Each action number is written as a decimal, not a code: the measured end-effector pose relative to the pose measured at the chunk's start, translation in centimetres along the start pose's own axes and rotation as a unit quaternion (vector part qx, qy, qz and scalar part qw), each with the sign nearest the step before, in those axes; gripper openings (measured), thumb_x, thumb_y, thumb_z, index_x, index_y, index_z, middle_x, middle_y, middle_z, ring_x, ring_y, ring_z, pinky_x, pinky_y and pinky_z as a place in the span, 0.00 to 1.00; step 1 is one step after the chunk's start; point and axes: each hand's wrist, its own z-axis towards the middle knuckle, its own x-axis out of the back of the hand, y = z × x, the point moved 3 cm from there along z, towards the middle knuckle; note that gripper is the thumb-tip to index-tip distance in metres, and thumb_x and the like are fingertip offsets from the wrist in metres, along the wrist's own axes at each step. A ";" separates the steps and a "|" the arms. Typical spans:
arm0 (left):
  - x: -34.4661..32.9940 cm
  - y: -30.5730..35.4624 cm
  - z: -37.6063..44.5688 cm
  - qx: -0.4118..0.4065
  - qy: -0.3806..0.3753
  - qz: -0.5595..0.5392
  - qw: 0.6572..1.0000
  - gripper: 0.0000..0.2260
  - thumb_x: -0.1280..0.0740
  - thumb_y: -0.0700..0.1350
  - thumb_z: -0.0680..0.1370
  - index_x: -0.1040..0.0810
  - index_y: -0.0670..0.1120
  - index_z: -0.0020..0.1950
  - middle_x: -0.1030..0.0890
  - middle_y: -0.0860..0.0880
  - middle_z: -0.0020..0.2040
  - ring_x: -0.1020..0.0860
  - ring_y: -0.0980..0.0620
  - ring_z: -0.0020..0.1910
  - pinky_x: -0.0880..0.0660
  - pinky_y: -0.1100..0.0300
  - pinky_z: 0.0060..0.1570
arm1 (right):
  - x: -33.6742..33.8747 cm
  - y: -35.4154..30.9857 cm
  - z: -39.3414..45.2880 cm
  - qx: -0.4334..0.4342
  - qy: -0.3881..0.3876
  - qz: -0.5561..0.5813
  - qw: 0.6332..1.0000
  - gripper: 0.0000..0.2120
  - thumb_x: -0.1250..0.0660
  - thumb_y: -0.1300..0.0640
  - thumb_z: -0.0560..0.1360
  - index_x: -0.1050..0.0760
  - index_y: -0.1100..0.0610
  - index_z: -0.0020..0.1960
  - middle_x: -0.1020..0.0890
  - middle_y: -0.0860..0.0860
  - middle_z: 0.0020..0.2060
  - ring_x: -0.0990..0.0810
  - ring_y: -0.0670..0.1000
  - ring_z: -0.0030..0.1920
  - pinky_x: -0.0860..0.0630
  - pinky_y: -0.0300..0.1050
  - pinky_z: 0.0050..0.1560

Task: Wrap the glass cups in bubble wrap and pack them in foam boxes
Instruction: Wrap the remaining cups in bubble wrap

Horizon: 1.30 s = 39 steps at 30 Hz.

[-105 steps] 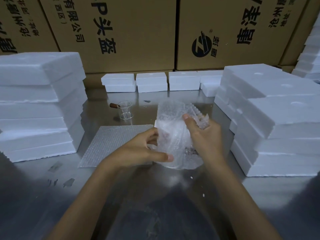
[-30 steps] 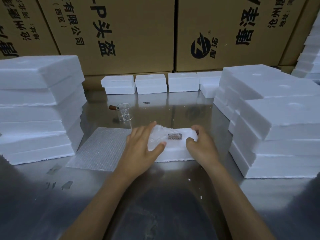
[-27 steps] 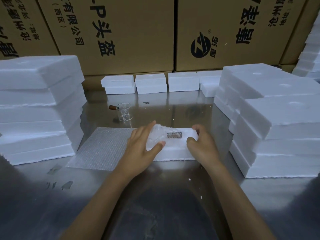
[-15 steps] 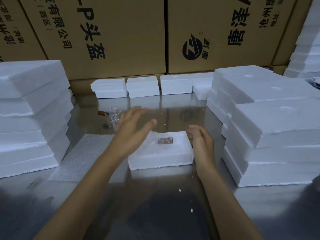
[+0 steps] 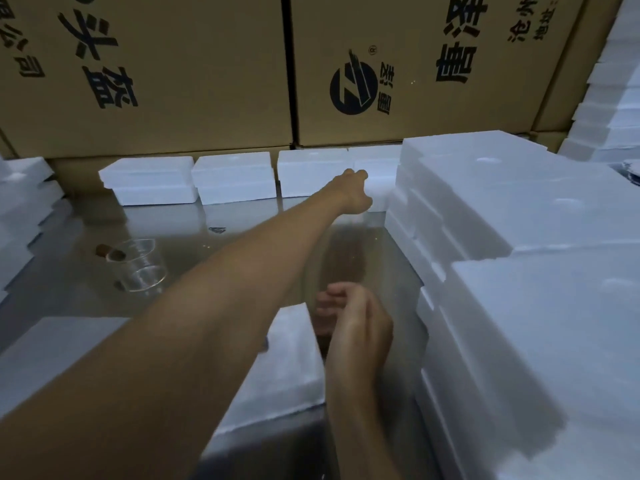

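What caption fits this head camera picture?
Left hand reaches to the far foam boxes; a bare glass cup waits.

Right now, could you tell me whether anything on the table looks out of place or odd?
Only small things: one unwrapped glass cup stands alone on the metal table, with a small brown object right behind it. A dark scrap lies farther back.
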 end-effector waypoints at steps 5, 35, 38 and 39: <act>-2.7 -0.2 4.8 -0.001 -0.037 0.031 0.999 0.29 0.39 0.43 0.81 0.45 0.46 0.81 0.44 0.46 0.81 0.38 0.44 0.76 0.38 0.50 0.73 | 0.0 1.6 2.7 0.017 -0.020 -0.002 1.000 0.12 0.39 0.55 0.80 0.20 0.47 0.42 0.16 0.48 0.39 0.17 0.51 0.43 0.18 0.57 0.50; 12.8 -10.9 -26.0 -0.007 -0.098 -0.131 0.987 0.30 0.24 0.59 0.60 0.27 0.69 0.62 0.27 0.61 0.63 0.26 0.58 0.62 0.29 0.57 0.58 | 0.5 -0.8 0.3 0.024 -0.007 0.022 0.999 0.15 0.45 0.59 0.77 0.21 0.55 0.39 0.16 0.51 0.35 0.17 0.51 0.39 0.26 0.35 0.29; 12.2 -11.2 -30.6 -0.020 -0.112 -0.137 0.984 0.33 0.22 0.60 0.61 0.28 0.69 0.65 0.28 0.63 0.65 0.27 0.61 0.64 0.27 0.54 0.61 | 0.6 -0.7 0.1 -0.003 -0.011 0.061 0.998 0.15 0.43 0.56 0.76 0.21 0.55 0.37 0.16 0.51 0.33 0.18 0.53 0.36 0.22 0.46 0.36; 11.5 -11.3 -31.7 -0.020 -0.111 -0.140 0.984 0.34 0.22 0.60 0.61 0.28 0.69 0.65 0.28 0.64 0.66 0.28 0.60 0.64 0.26 0.55 0.61 | 0.7 -0.7 -0.1 -0.009 -0.013 0.076 0.997 0.15 0.43 0.54 0.76 0.21 0.55 0.37 0.16 0.51 0.32 0.18 0.53 0.35 0.23 0.48 0.37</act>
